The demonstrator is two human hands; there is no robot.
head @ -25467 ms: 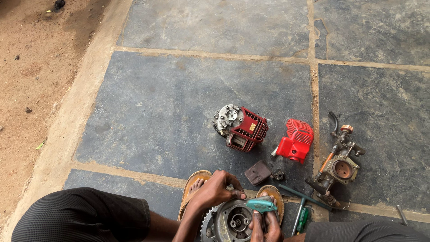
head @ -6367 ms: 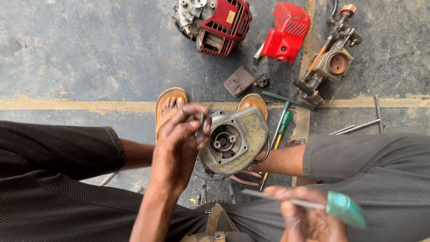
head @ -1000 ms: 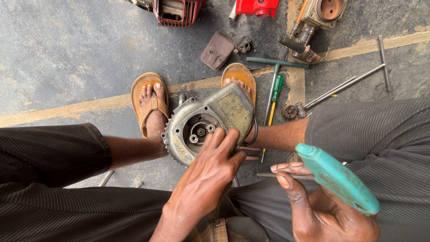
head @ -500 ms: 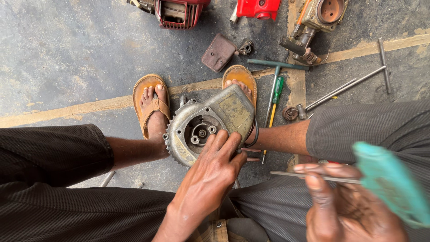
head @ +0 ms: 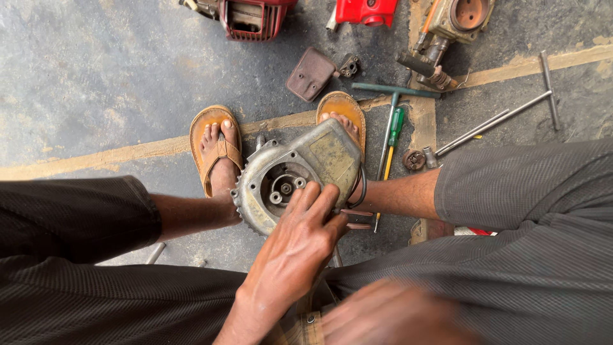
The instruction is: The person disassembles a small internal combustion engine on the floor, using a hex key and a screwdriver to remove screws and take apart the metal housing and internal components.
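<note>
Engine housing (head: 300,182), grey and worn, sits at centre frame between the person's sandalled feet, its round opening facing up with small bolts showing inside. Left hand (head: 290,252) lies on its lower edge, fingers spread flat against the rim, pressing rather than clenched. Right hand (head: 389,313) is a blur at the bottom; I cannot tell what it grips, if anything. Red engine parts (head: 255,16), a T-handled wrench (head: 389,105) and a green screwdriver (head: 394,131) lie spread above, so the strip-down looks partly done, the housing not fully emptied.

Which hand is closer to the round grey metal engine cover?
Left. The left hand rests its fingers on the engine cover. The right hand, blurred, sits lower near the lap, apart from it.
</note>
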